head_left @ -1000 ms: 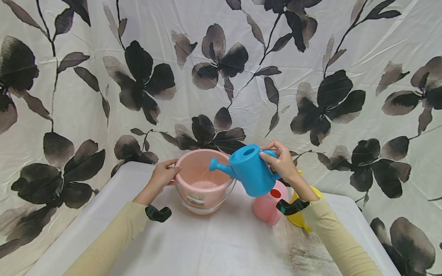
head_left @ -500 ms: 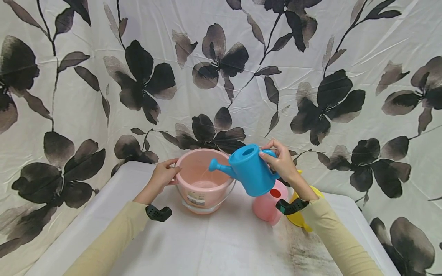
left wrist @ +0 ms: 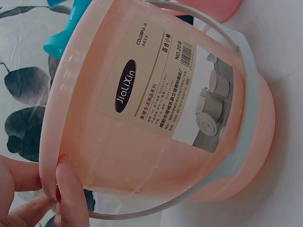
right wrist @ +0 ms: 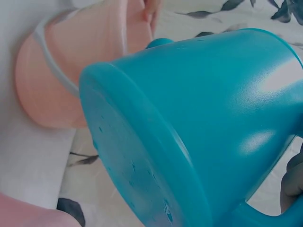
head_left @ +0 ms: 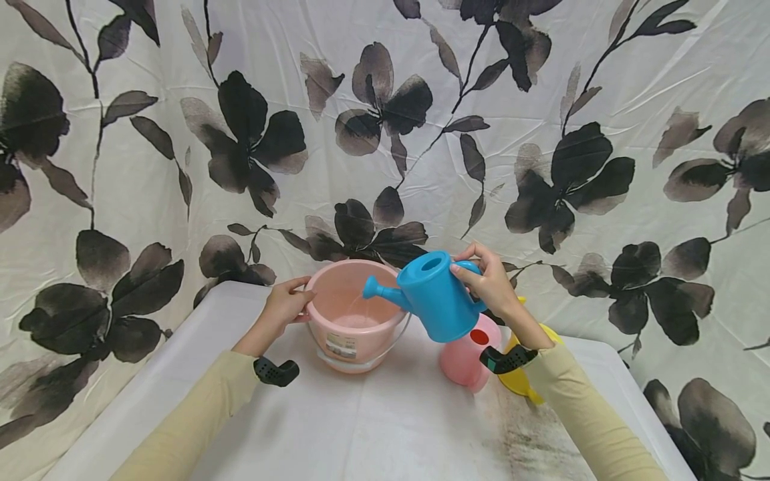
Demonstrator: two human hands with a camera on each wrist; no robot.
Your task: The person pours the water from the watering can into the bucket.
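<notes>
A pink bucket [head_left: 349, 344] with a paper label stands on the table, its pale handle hanging down at the front. My left hand [head_left: 283, 307] grips the bucket's rim at the left side; in the left wrist view the thumb and fingers [left wrist: 71, 194] pinch that rim. My right hand [head_left: 490, 280] holds a blue watering can [head_left: 442, 304] by its handle, off the table and tilted left. Its spout lies over the bucket's opening, and a thin stream of water falls inside. Droplets cling to the can's underside [right wrist: 137, 165] in the right wrist view.
A pink watering can [head_left: 460, 364] stands on the table below the blue one. Behind the right wrist lies a yellow object [head_left: 516, 382], partly hidden by the arm. A floral cloth [head_left: 385, 167] hangs behind the white table [head_left: 361, 434], which has a dark stain at right.
Both hands hold nearly still. The blue watering can has shifted very slightly left, and water keeps falling from its spout into the bucket.
</notes>
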